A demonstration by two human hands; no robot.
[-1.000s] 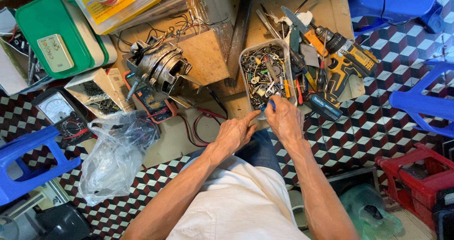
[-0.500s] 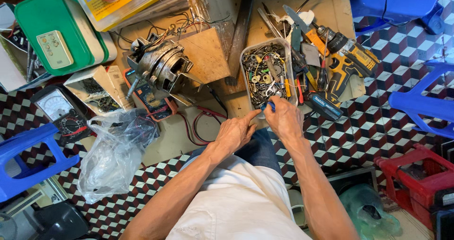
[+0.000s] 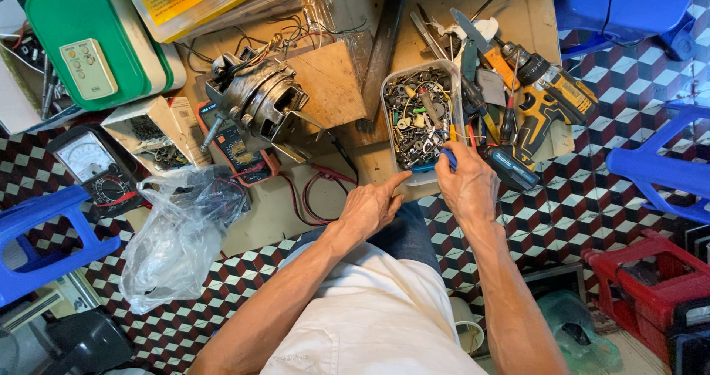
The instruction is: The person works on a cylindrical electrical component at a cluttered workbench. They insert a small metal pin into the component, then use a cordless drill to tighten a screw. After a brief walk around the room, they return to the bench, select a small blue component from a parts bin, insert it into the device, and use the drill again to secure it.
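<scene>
A clear plastic box (image 3: 385, 116) full of screws, washers and small metal parts stands on the wooden board in front of me. My right hand (image 3: 467, 188) is at the box's near right corner, its fingers closed on a blue-handled tool (image 3: 429, 166) that lies across the near rim. My left hand (image 3: 372, 209) rests just left of it and holds nothing. Its index finger is stretched out and touches the box's near left corner.
An electric motor (image 3: 255, 101) sits by a wooden block (image 3: 333, 79), with an orange multimeter (image 3: 240, 151) and an analog meter (image 3: 92, 166) to the left. A crumpled plastic bag (image 3: 181, 231), a yellow cordless drill (image 3: 551, 101), blue stools (image 3: 37, 234) (image 3: 658, 168) and a red crate (image 3: 651, 271) surround me.
My left index finger has stretched out towards the box. My right hand has shifted slightly up to the box's near rim with the blue-handled tool.
</scene>
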